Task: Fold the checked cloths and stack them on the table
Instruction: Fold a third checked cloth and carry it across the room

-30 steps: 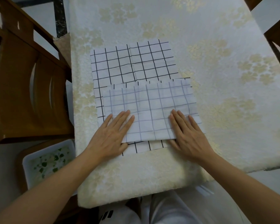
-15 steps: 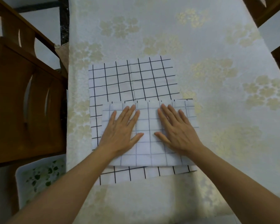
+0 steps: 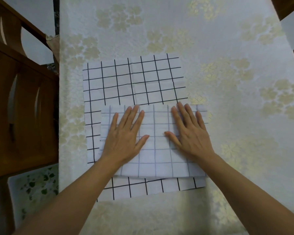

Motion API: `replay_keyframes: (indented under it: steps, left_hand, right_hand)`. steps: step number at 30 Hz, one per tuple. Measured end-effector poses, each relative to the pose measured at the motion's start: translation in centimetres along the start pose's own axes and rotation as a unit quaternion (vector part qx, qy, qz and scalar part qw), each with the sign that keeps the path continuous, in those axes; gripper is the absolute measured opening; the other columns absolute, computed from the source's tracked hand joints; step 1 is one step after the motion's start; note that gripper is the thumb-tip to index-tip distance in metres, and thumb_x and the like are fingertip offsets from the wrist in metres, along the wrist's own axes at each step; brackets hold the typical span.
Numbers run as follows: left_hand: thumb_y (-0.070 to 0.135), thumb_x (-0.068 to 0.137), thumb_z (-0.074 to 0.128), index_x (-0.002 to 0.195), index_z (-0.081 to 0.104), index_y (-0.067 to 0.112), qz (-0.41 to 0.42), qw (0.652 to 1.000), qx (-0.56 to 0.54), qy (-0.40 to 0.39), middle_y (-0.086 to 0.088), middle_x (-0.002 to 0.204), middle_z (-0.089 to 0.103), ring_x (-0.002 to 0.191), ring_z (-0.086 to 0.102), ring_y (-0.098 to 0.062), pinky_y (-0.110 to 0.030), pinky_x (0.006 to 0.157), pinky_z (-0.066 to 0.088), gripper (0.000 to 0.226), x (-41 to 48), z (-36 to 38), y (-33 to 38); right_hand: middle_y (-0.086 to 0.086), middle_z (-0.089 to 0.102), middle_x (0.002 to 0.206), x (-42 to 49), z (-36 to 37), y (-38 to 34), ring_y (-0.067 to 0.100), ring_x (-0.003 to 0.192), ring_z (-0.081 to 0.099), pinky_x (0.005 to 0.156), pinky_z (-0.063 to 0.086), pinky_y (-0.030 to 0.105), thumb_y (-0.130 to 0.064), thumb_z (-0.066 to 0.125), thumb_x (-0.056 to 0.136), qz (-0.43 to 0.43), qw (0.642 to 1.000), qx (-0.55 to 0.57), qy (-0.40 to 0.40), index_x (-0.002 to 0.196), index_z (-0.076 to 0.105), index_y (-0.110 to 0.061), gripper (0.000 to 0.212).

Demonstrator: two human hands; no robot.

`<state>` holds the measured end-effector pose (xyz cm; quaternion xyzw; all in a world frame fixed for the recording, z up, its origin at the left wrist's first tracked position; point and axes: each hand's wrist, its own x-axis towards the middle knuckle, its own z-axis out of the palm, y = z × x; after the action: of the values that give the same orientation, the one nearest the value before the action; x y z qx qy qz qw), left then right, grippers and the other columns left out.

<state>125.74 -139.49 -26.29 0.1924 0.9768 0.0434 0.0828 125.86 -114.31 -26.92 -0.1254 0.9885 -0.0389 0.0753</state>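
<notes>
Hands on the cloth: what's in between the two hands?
In the head view, only a bare strip of the pale folded cloth lies between the left hand and right hand. Both press flat on it.

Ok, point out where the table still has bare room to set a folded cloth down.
Free: the wide stretch of table to the right of the checked cloth, and the strip beyond its far edge. Crowded: the near middle, where left hand and right hand press the folded cloth flat.
</notes>
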Motion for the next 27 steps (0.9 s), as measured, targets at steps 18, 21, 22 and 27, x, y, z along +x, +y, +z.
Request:
replay_keyframes:
  steps: [18, 21, 22, 27]
  left_hand:
    - [0.055, 0.101, 0.024, 0.160, 0.012, 0.019, -0.059, 0.998, -0.022, -0.006, -0.005, 0.168, 0.003, 0.155, 0.002, -0.022, -0.053, 0.123, 0.011, 0.070, -7.2, 1.7, 4.4]
    - [0.056, 0.101, 0.024, 0.160, 0.011, 0.022, -0.085, 0.996, -0.029, 0.008, -0.004, 0.168, 0.001, 0.155, 0.001, -0.021, -0.052, 0.123, 0.010, 0.070, -8.4, 2.0, 2.5]
    - [0.056, 0.101, 0.022, 0.160, 0.010, 0.022, -0.095, 0.995, -0.028, 0.008, -0.004, 0.168, 0.001, 0.155, 0.001, -0.021, -0.051, 0.124, 0.009, 0.070, -8.7, 2.0, 1.9]
    - [0.058, 0.100, 0.014, 0.160, 0.004, 0.021, -0.097, 0.995, -0.024, -0.009, -0.003, 0.168, -0.003, 0.155, -0.004, -0.020, -0.052, 0.124, 0.007, 0.071, -9.0, 1.7, 0.6]
  right_hand:
    - [0.010, 0.002, 0.168, -6.0, 1.5, -6.0, 0.027, 0.155, 0.003, 0.122, 0.014, 0.055, -0.059, 0.023, 0.103, -0.005, 1.000, -0.005, 0.006, 0.160, 0.010, -0.013, 0.075]
    - [0.006, 0.004, 0.168, -7.3, 1.6, -2.0, 0.025, 0.155, 0.003, 0.123, 0.013, 0.052, -0.063, 0.018, 0.100, 0.049, 0.999, -0.011, 0.013, 0.160, 0.011, -0.015, 0.077]
    - [0.005, 0.002, 0.168, -7.7, 1.5, -0.8, 0.024, 0.155, 0.001, 0.124, 0.012, 0.052, -0.065, 0.015, 0.100, 0.071, 0.997, -0.011, 0.007, 0.160, 0.008, -0.016, 0.078]
    - [0.004, -0.006, 0.168, -8.3, 0.8, -0.1, 0.023, 0.155, -0.007, 0.124, 0.006, 0.052, -0.066, 0.015, 0.098, 0.129, 0.991, 0.014, -0.005, 0.160, 0.000, -0.015, 0.082]
